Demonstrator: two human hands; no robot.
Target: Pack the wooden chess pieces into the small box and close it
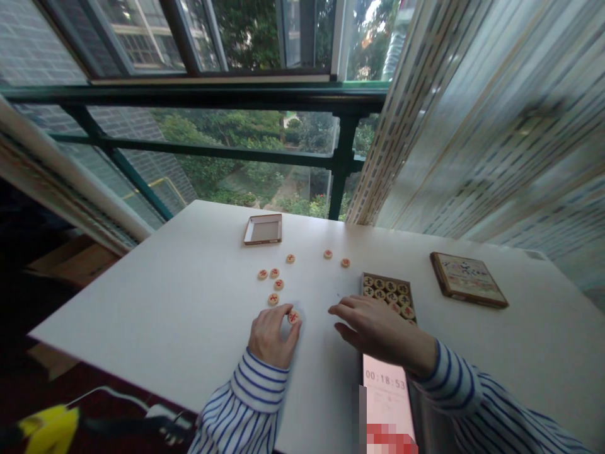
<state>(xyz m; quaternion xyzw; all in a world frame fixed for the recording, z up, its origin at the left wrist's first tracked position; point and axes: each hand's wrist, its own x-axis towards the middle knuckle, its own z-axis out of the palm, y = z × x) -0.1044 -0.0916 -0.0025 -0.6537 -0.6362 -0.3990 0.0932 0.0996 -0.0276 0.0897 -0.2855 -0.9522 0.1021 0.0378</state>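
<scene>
Between the thumb and forefinger of my left hand (270, 337) is a round Chinese chess piece (293, 317) with a red character, held at the white tabletop. My right hand (385, 331) reaches over the lower left part of an open box (407, 281) packed with rows of Chinese chess pieces. Its fingers are stretched and apart, with nothing seen in them; the hand covers part of the box. Loose red-marked pieces lie beyond my left hand, among them a nearby piece (273, 299), a farther piece (290, 258) and one to the right (345, 263).
An open shallow box lid (248, 234) lies at the table's back edge. A flat printed box (469, 279) is at the right. Below my right hand lies a phone (385, 394) showing a running-time display. Behind the white table (155, 296) stand a green railing (227, 96) and window.
</scene>
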